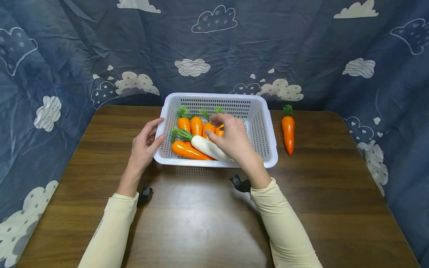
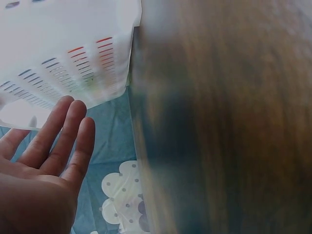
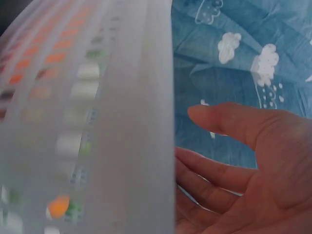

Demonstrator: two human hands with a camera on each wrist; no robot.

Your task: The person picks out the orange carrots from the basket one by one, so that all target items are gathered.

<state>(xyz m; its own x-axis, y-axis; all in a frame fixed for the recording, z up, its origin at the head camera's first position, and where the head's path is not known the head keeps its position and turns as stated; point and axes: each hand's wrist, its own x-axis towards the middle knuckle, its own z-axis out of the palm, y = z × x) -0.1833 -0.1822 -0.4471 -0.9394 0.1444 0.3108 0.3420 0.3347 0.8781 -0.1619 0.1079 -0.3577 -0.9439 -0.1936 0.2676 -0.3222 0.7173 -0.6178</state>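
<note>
A white slotted basket holds several orange carrots with green tops. Across them lies a white radish, and one carrot rests along the front side. At the basket's left rim is my left hand, its fingertips and thumb touching the edge; in the left wrist view its fingers extend beside the slotted wall. My right hand is over the basket's contents, above the radish's lower end. Its thumb and fingers stand apart with nothing seen between them, as the right wrist view also shows.
To the right of the basket, a single carrot lies on the brown wooden table, green top toward the back. Behind the table hangs a dark blue cloth with white clouds. Black wrist straps sit below both hands.
</note>
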